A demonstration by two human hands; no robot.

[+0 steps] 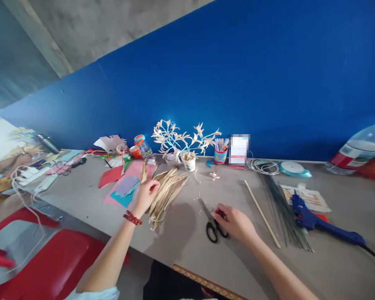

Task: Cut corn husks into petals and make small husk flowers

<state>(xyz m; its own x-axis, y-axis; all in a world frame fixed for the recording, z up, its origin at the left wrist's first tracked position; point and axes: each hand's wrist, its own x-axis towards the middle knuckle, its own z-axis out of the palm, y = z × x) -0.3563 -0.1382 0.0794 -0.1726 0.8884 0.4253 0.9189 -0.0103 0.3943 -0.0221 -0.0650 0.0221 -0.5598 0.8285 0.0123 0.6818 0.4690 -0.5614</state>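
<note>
Blades pointing away, the black-handled scissors (208, 214) have the right hand (236, 221) just right, the left hand (146, 195) farther left by husk strips (167, 191), fingers curled, grips unclear from here.

Grey table (81, 196) | dried strips (166, 192) | scissors (210, 216) | stick (262, 214) | glue gun (318, 225)

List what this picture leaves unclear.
Head view:
Left hand: its curl hides whether it grips dry tan strips.
Right hand: its curl hides whether it touches black-handled metal scissors.
Clear plastic red-labelled bottle: cut off by right edge.
White upright rectangular panel: blurred by pixelation.
</note>
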